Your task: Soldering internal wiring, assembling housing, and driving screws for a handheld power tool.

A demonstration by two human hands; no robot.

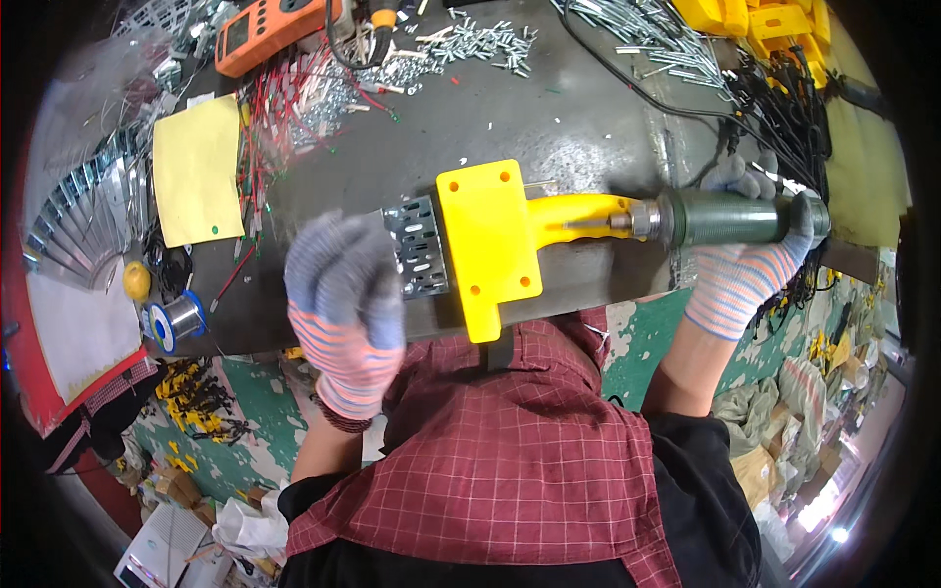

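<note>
Head view: at the dark table's [549, 118] near edge lies a yellow plastic tool [490, 240] with a perforated metal plate [420, 245], the gloved left hand [345, 299] blurred beside that plate, grip unclear, while the gloved right hand [755, 245] clasps a green metal driver [720, 218] pressed into the handle end.

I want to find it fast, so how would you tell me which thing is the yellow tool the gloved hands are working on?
Start at the dark workbench and look at its near edge, between the two gloved hands. The yellow tool lies there with a flat square plate and a slotted metal piece beside the left hand. The right hand grips a green driver against its handle; nothing else nearby is that large and yellow.
</note>
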